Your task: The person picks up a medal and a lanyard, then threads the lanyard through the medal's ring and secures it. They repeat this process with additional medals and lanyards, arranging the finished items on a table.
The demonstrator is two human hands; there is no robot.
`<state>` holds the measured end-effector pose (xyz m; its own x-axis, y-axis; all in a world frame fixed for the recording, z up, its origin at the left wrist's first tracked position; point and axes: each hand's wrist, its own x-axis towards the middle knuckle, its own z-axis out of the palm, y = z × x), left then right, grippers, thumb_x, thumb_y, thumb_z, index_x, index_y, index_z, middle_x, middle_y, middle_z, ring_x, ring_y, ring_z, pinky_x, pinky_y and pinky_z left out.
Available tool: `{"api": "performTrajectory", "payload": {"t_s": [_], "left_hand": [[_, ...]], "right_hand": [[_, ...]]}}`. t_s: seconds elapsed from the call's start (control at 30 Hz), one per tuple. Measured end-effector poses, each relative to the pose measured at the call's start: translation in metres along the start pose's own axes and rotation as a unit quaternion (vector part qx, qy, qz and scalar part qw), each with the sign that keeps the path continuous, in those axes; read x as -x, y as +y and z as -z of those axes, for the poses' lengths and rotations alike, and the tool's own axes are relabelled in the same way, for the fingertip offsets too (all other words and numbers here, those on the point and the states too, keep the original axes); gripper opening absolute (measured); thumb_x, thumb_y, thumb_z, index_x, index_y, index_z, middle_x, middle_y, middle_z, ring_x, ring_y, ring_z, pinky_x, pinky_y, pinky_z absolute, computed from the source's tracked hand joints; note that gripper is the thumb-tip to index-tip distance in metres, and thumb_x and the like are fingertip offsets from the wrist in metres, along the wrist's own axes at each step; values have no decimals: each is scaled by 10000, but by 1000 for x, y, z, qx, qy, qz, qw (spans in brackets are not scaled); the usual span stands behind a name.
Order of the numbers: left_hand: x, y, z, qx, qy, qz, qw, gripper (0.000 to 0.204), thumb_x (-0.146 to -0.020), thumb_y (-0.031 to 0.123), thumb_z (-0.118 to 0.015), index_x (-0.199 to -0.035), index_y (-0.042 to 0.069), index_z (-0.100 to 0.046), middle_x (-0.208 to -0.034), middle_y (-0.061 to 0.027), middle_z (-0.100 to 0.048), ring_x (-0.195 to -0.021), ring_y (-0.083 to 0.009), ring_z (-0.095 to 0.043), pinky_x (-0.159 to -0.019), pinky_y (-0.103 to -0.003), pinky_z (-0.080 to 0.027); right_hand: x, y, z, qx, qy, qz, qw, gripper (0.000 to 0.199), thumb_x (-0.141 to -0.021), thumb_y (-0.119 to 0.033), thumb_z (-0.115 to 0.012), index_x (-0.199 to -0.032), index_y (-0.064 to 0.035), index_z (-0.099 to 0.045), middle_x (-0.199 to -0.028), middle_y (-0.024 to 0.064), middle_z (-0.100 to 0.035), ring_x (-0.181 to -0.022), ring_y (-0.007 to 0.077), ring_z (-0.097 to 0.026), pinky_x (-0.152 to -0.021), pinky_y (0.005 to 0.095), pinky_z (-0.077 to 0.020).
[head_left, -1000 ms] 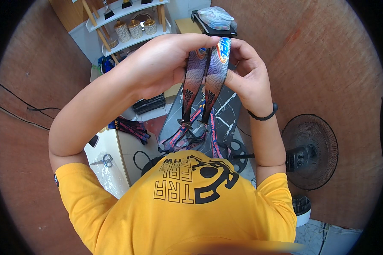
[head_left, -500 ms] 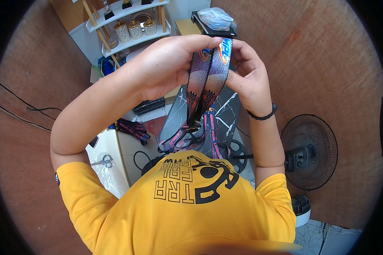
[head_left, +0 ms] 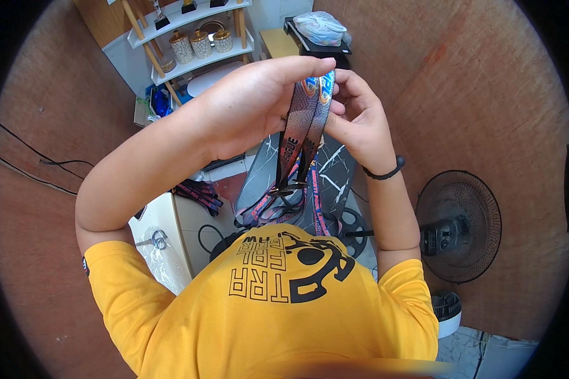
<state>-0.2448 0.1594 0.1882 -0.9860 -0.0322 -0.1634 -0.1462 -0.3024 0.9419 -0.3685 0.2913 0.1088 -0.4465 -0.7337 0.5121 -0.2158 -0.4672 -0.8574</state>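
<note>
A printed lanyard (head_left: 300, 120) in purple, orange and blue hangs as a folded loop between my raised hands, with a dark clip at its lower end. My left hand (head_left: 253, 104) grips its top from the left, the thumb stretched along the upper edge. On the right, my right hand (head_left: 360, 120) pinches the same band near the top; some of its fingertips are hidden behind the strap. Below, more lanyards (head_left: 259, 211) lie heaped on the black marble-patterned table (head_left: 338, 161), close to my yellow shirt.
A bundle of dark lanyards (head_left: 199, 194) lies at the left, by a white surface with a clear plastic bag (head_left: 164, 252). A black fan (head_left: 458, 226) stands at the right. Shelves with patterned jars (head_left: 201, 45) and a tied plastic bag (head_left: 321, 28) are at the back.
The lanyard's upper part has shifted slightly down and left, and its two straps overlap more. My right hand has come a little closer to my left.
</note>
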Motion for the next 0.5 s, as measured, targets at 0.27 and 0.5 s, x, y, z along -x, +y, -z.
{"api": "performTrajectory", "payload": {"t_s": [0.27,0.5], "left_hand": [[-3,-8,7,-15,1,-5,1000,442,-986,412,-445,-1152,28,-588,-1018,-102,-689,-921,-170,-643,-862,-343,-480],[-5,-6,12,-79,-2,35,996,465,-982,448,-470,-1116,20,-591,-901,-89,-666,-797,-167,-635,-817,-358,-487]], "right_hand": [[8,-14,6,185,-4,-71,980,312,-805,-38,-569,-1113,12,-558,-967,53,-624,-891,94,-583,-798,256,-481],[2,-9,21,105,-69,-56,990,585,-748,-52,-660,-1282,-67,-421,-1345,69,-453,-1230,173,-440,-979,390,-412]]}}
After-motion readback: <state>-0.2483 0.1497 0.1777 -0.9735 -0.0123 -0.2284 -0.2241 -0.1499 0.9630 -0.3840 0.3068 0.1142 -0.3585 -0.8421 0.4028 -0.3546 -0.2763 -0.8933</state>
